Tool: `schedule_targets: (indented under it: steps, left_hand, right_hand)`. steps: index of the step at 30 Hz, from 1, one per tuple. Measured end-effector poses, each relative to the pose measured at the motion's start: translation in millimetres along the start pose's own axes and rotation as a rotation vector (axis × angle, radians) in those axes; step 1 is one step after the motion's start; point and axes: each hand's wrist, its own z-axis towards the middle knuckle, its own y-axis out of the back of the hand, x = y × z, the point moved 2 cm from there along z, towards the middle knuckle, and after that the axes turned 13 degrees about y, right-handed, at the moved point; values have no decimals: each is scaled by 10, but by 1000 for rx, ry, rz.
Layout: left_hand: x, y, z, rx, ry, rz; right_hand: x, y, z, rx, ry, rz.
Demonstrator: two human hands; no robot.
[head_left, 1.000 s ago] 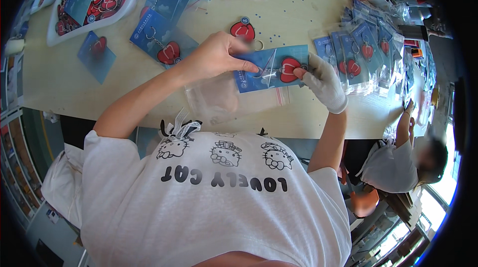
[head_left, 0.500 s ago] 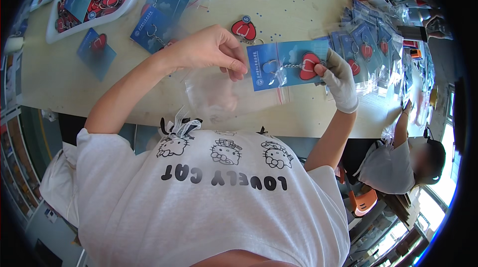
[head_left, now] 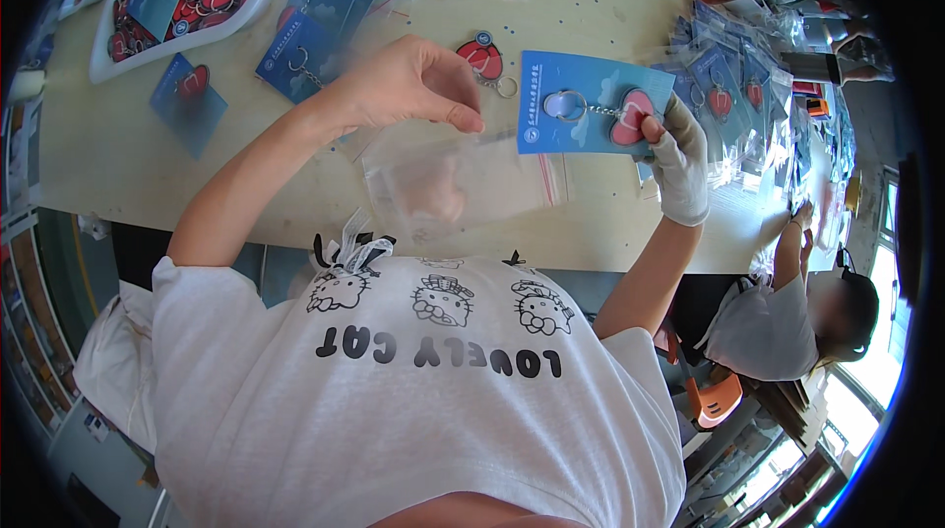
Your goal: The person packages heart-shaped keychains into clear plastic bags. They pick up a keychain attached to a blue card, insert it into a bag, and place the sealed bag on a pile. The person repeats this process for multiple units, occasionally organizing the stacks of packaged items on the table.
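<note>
My right hand (head_left: 679,156), in a pale glove with bare fingertips, grips the right end of a blue backing card (head_left: 596,133). On that card lies a keychain with a red heart-shaped charm (head_left: 631,119), a short chain and a metal ring. My thumb presses at the charm's edge. To the left, my left hand (head_left: 418,85) hovers with curled fingers and thumb apart, holding nothing I can see. Below it a clear plastic zip bag (head_left: 472,179) lies flat on the table. Another red keychain (head_left: 480,58) rests just beyond my left hand.
A white bin (head_left: 108,61) of red keychains and cards stands at the far left. Blue cards with keychains (head_left: 300,61) lie nearby, and one more card (head_left: 189,107) is left of them. Bagged cards (head_left: 724,85) pile up at right. A person (head_left: 778,321) sits at the right.
The card in my right hand has moved slightly right and away from me, turning more level. My left hand has shifted slightly away, its thumb and fingers wider apart.
</note>
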Motion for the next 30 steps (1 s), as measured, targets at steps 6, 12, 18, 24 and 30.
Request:
schedule_targets:
  steps: [6,12,18,24,30]
  left_hand:
    - [-44,1,-52,-103,16,38]
    - [-48,-8,-55,-78,55,1]
    - [-46,-12,-43,-65,80,-43]
    - [2,-51,-3,-45,76,-38]
    - [-28,-89,9,-48,91,-10]
  right_hand:
    - [72,-97,-27,-157,-14,-100]
    - [24,-189,-9,-336,-20,41]
    - [6,-157,-49,-152,4,88]
    - [180,-114,-3,102,-67,-110]
    - [270,-64,79,244,-43,-57]
